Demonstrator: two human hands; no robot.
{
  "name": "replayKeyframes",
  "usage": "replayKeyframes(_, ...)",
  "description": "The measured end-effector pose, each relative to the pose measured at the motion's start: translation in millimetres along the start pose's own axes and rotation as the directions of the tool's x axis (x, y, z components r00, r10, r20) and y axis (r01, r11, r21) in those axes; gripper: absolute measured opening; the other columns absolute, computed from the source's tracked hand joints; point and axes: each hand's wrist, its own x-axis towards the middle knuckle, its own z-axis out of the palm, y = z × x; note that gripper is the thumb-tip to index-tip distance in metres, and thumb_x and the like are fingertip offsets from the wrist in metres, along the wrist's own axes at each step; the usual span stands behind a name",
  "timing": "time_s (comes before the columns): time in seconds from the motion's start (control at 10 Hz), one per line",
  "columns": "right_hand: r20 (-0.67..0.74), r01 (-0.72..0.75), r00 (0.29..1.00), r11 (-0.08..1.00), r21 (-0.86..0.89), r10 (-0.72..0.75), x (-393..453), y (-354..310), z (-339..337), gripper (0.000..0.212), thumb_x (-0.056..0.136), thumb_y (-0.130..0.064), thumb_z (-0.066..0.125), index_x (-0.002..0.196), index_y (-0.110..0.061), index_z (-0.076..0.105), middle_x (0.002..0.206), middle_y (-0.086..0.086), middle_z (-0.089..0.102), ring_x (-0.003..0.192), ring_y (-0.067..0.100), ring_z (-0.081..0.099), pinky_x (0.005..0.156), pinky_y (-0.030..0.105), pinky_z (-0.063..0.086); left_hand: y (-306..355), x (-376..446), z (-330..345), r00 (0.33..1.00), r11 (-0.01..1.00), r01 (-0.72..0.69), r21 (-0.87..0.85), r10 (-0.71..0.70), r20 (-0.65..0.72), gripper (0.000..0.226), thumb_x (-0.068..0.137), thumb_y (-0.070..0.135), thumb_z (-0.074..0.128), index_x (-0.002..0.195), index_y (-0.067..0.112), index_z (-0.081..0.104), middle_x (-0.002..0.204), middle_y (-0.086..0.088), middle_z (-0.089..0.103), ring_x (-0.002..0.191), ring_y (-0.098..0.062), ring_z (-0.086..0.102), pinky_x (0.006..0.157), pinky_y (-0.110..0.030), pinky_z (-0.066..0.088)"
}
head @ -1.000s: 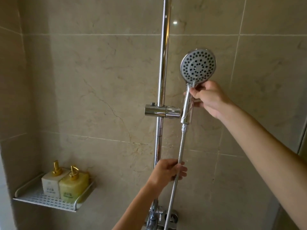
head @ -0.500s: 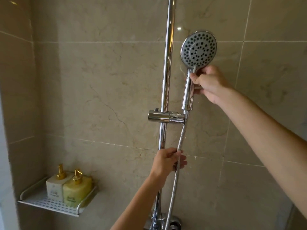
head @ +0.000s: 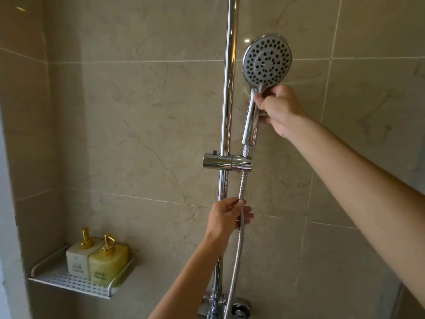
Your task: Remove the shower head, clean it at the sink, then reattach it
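Shower head point(head: 266, 62), gripped at its handle by the right hand point(head: 279, 109), has come down until its base sits in the holder point(head: 227, 162) on the rail point(head: 228, 88), so reattachment looks nearly done. The left hand point(head: 226, 215), at 6 o'clock from the holder, pinches the hose point(head: 239, 238). On the beige tiled wall, a shelf point(head: 69, 284) at 8 o'clock carries two bottles point(head: 96, 261).

A white perforated shelf point(head: 69, 283) with a raised rim is fixed in the corner of the beige tiled wall point(head: 138, 111), low on the left. Two square pump bottles stand on it, touching side by side: a cream bottle point(head: 77, 260) on the left and a yellow-green bottle point(head: 108, 263) on the right, both with gold pumps.
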Motion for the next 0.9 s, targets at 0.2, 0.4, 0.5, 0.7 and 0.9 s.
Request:
replayKeyframes(0.2,0.072,-0.022,0.997,0.999,-0.026,0.024,-11.0,8.5,4.3,0.016,0.096,-0.002,0.058,0.091,-0.016,0.064,0.097,0.007,0.072,0.075,0.020,0.063,0.057,0.035,0.053,-5.9,-6.8,-8.6,0.998,0.996,0.061,0.068,-0.063,0.024,0.020,0.099,0.002,0.052,0.109,-0.011,0.063,0.101,-0.028,0.070,0.088,-0.035,0.072,0.086,-0.049,0.059)
replayKeyframes(0.4,0.048,-0.017,0.999,1.000,-0.015,0.017,-18.3,19.3,2.4,0.017,0.097,-0.004,0.060,0.087,-0.018,0.063,0.085,-0.002,0.065,0.073,0.014,0.059,0.057,0.033,0.054,-15.1,-8.8,-14.9,0.998,0.992,0.049,0.113,-0.053,0.027,0.014,0.098,0.005,0.055,0.100,-0.001,0.068,0.094,-0.020,0.074,0.085,-0.032,0.075,0.081,-0.044,0.062)
replayKeyframes(0.5,0.053,0.002,0.999,0.999,-0.040,0.000,-18.9,21.8,2.4,0.008,0.097,-0.007,0.061,0.094,-0.013,0.064,0.086,-0.001,0.066,0.075,0.018,0.061,0.062,0.036,0.055,-16.6,-9.2,-15.4,0.999,0.990,0.038,0.138,-0.043,0.033,0.014,0.099,0.007,0.055,0.098,0.002,0.068,0.094,-0.019,0.075,0.086,-0.031,0.075,0.082,-0.044,0.061)
replayKeyframes(0.7,0.126,0.008,0.992,0.998,-0.069,0.001,-31.6,19.9,-3.6,0.012,0.099,-0.008,0.059,0.110,-0.006,0.062,0.095,0.008,0.063,0.089,0.026,0.061,0.092,0.053,0.056,-14.7,-15.5,-14.7,1.000,0.974,0.020,0.225,-0.018,-0.010,0.015,0.099,0.014,0.057,0.100,0.006,0.069,0.097,-0.018,0.074,0.092,-0.035,0.073,0.089,-0.048,0.058)
replayKeyframes(0.9,0.116,0.002,0.993,0.964,-0.265,0.029,-58.4,39.4,-15.9,0.025,0.099,-0.030,0.060,0.117,-0.012,0.058,0.116,0.006,0.065,0.107,0.025,0.064,0.099,0.049,0.052,-3.9,-26.2,-27.0,0.994,0.911,-0.026,0.412,0.069,-0.090,0.023,0.100,0.024,0.054,0.107,0.010,0.071,0.100,-0.013,0.073,0.095,-0.032,0.069,0.090,-0.049,0.056)
